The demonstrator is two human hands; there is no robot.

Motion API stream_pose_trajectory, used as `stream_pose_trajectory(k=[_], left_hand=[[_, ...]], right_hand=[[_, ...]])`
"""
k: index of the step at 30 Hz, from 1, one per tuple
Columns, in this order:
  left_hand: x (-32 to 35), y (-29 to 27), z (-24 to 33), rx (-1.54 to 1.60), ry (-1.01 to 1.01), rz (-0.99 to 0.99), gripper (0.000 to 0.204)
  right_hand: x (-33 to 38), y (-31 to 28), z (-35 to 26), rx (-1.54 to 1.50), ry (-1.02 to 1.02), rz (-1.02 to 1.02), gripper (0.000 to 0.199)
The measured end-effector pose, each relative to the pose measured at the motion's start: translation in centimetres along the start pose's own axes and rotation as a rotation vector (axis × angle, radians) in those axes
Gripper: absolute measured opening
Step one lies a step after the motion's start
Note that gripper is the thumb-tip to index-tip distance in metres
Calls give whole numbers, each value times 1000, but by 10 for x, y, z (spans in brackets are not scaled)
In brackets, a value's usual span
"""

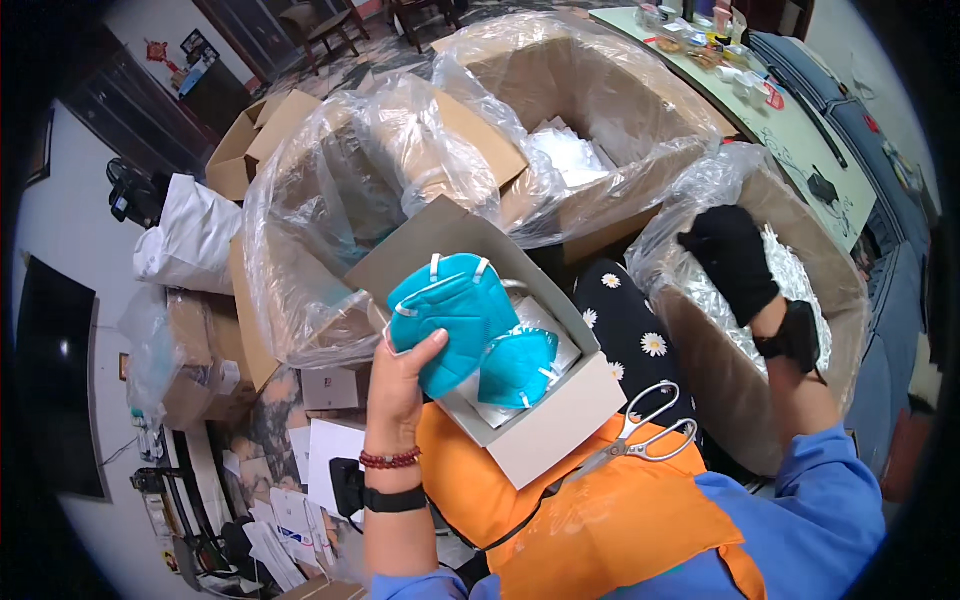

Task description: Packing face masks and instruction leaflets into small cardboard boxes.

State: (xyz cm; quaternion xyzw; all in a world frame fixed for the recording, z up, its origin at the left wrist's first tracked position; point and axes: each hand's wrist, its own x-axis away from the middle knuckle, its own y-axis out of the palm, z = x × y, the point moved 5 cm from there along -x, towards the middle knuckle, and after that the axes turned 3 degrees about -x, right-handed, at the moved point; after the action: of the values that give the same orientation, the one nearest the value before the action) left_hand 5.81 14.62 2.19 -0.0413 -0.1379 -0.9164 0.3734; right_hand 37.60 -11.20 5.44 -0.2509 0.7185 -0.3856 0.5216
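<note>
My bare left hand (pixel 408 375) is closed on a teal face mask (pixel 450 310) with white straps, its thumb across the front; whether several are stacked cannot be told. It is held over an open grey-white carton (pixel 545 425) on my lap. Inside the carton lies another teal face mask (pixel 518 368) on pale, shiny packets, tilted against the held one. My right hand (pixel 735 262), in a black glove, is above a lined carton (pixel 840 300) of shiny clear packets (pixel 795 275). Its fingers are curled together, and what they hold, if anything, is hidden.
Silver-handled scissors (pixel 645 430) lie on my orange apron (pixel 610 520). Ahead stand a plastic-lined carton (pixel 330 230) and another with white items (pixel 570 155) inside. A cluttered pale table (pixel 800 150) stands far right. Papers and white boxes (pixel 300 510) lie on the left.
</note>
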Motion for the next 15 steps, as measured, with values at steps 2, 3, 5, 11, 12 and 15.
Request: stream_pose_trajectory(k=[2,3,5,11,12,15], left_hand=[[11,2,-4,63,-11,26,49],[17,5,-2,121,-22,39,51],[21,5,-7,139,-15,48,50],[29,20,-19,530,-141,-65,45],[32,19,-22,489,-158,-25,44],[34,11,-26,274,-180,-39,41]], right_hand=[[-13,19,-45,-202,3,-38,14],[-13,31,-59,-264,-6,-91,17],[-22,40,-124,-828,237,-223,22],[-42,15,-215,-266,-433,-42,27],[-42,21,-213,-298,-400,-69,23],[-36,41,-196,-385,-314,-137,18]])
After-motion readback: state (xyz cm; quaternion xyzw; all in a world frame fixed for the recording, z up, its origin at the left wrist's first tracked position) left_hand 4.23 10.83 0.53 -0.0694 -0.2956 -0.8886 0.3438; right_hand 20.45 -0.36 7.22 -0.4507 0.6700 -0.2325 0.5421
